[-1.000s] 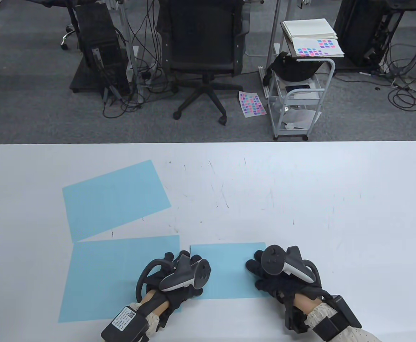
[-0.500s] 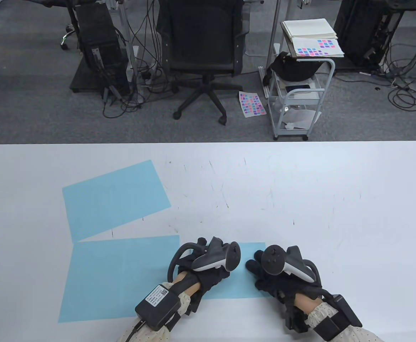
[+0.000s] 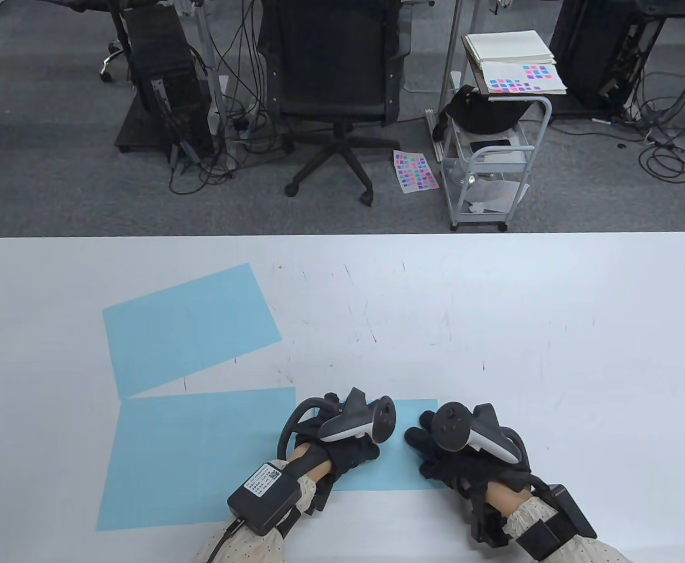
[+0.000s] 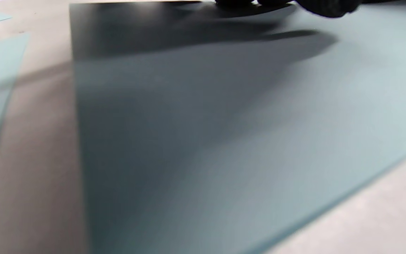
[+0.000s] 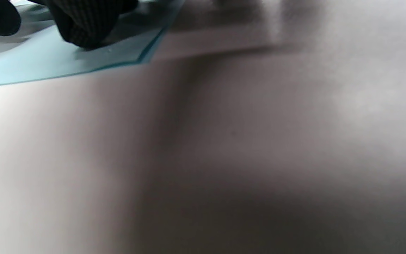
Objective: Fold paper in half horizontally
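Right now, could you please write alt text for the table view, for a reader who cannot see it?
Two gloved hands, left hand and right hand, rest on a small blue paper at the near edge of a white table. Two larger blue sheets lie to the left; an office chair stands beyond.

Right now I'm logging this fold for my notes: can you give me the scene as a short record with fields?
Work piece: small light-blue folded paper, flat at the table's near edge
Left hand: rests on the folded paper's left part
Right hand: fingers rest on its right edge
Other sheets: two larger light-blue sheets to the left, untouched
Surface: white table
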`<state>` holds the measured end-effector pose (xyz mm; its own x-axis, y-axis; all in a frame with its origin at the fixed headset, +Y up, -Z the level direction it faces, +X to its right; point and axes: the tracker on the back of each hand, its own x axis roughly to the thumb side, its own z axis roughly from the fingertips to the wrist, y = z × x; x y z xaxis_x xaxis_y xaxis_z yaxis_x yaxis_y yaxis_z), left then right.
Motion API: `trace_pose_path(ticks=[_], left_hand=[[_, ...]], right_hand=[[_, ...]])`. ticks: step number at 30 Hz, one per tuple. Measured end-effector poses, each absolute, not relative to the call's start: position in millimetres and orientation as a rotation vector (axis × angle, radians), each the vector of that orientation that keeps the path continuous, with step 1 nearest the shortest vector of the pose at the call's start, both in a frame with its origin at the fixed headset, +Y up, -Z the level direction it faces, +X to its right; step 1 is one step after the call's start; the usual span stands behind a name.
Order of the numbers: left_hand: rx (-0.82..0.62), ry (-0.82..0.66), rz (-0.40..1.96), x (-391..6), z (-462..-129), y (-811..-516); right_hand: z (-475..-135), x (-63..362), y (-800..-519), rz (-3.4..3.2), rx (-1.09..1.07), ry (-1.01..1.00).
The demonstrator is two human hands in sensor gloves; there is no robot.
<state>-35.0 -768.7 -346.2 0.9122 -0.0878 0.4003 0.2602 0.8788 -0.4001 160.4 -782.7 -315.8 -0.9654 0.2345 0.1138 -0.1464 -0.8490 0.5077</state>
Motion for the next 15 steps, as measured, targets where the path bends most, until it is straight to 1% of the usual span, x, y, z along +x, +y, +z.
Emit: trace_pose_path(ticks=[11, 15], left_hand=[[-0.444, -0.373, -0.222, -50.6, -348.6, -768.6], [-0.454, -0.358, -0.181, -60.0, -350.0, -770.4]], right_hand=[[-316.3, 162.2, -783.2, 2.827, 0.247, 0.759], [-316.1, 162.5, -782.9, 2.824, 0.246, 0.758]])
